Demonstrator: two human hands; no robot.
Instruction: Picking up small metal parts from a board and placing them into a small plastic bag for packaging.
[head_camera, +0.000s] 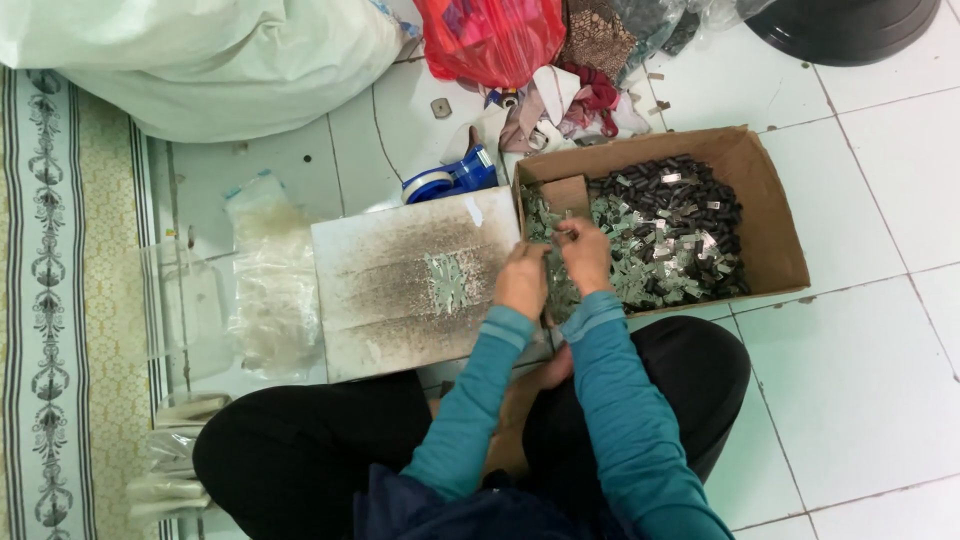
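Observation:
My left hand (522, 278) and my right hand (586, 256) meet at the left edge of an open cardboard box (775, 225). Both are closed on a bunch of small grey-green flat pieces (556, 280) held between them. The box holds a heap of the same grey-green pieces (640, 275) on its near side and small dark cylindrical parts (690, 200) on its far side. A few grey-green pieces (447, 280) lie on a smudged white board (400, 300) just left of my hands. I sit cross-legged on the tiled floor.
A blue tape dispenser (455, 178) lies behind the board. Clear plastic bags (270, 280) lie to the left beside a patterned mat (60, 300). A big white sack (210, 60), a red bag (490, 40), cloth scraps and a black round base (845, 25) stand at the back.

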